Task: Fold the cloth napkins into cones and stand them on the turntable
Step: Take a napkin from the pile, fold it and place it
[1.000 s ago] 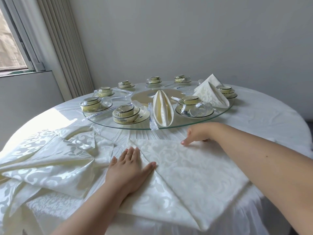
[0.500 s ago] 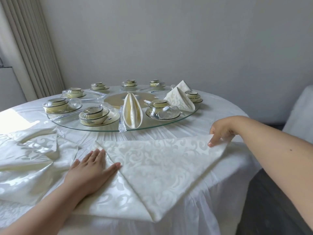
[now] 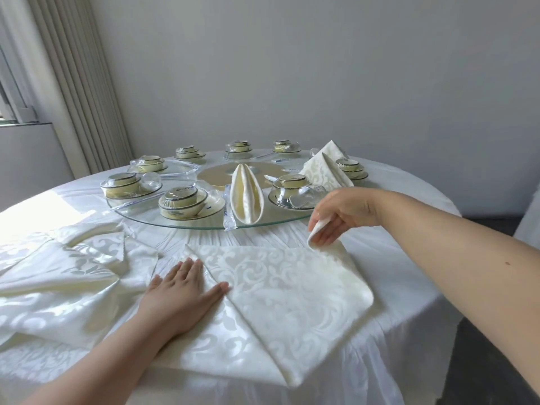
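Two bare forearms, no sleeves visible; left hand (image 3: 182,296) and right hand (image 3: 340,217) ungloved, small mark on right forearm.

Round table (image 3: 394,200) under a white cloth, glass turntable (image 3: 175,222) at its centre, patterned napkin (image 3: 292,287) at the near edge, loose napkins (image 3: 58,273) heaped near the left edge

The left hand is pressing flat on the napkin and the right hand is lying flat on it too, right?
Not quite. The left hand does press flat on the napkin, but the head view shows the right hand pinching the napkin's far corner and lifting it off the table.
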Demonstrator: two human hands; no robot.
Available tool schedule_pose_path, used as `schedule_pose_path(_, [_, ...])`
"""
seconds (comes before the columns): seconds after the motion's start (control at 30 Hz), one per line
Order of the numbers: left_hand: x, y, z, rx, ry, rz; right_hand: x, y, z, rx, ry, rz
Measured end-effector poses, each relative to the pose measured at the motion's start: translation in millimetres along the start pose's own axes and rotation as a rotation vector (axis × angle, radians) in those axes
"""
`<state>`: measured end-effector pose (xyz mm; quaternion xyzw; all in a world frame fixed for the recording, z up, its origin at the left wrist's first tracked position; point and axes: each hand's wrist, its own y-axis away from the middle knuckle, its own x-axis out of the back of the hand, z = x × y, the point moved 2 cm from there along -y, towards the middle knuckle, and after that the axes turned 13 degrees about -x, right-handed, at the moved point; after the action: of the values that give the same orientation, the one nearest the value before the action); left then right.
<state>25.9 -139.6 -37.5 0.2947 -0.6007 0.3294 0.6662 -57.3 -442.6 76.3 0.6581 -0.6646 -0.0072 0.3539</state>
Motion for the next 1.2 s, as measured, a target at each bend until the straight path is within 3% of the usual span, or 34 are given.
schedule_pose_path(0.07, [0.7,-0.4,3.9,-0.015,-0.005,-0.034,-21.1,-9.8,-16.4,0.009,-0.055,-0.112])
schedule_pose_path(0.17, [4.5,-3.2,-16.0,0.052,0.052,-0.07,-60.8,-51.7,-58.3,0.117,0.106,-0.119])
schedule_pose_path(0.3, [-0.3,-16.2,-22.1,-0.078,0.196,-0.052,-95.6,-84.0,-74.1,0.181,0.284,0.099])
schedule_pose_path(0.4, [24.5,-19.5,-32.7,-0.031,0.414,-0.175,-124.8,-114.0,-90.3,0.193,0.469,0.205])
schedule_pose_path(0.6, [25.3,-21.7,-40.9,-0.212,0.19,-0.195,-156.7,-142.0,-98.7,0.156,0.624,0.25])
schedule_pose_path(0.8, [19.0,-26.1,-48.4,-0.31,0.106,-0.059,-167.2,-154.5,-104.2,0.105,0.666,0.202])
schedule_pose_path(0.97, [16.0,-30.3,-53.9,-0.346,0.135,0.045,-170.6,-155.0,-103.6,0.093,0.621,0.191])
schedule_pose_path(1.13, [22.3,-38.7,-52.8,-0.305,0.05,0.036,-169.7,-151.1,-106.2,0.019,0.335,0.108])
schedule_pose_path(1.2, [20.7,-40.6,-52.6,-0.33,0.001,0.065,-165.7,-140.7,-102.4,-0.027,0.074,0.09])
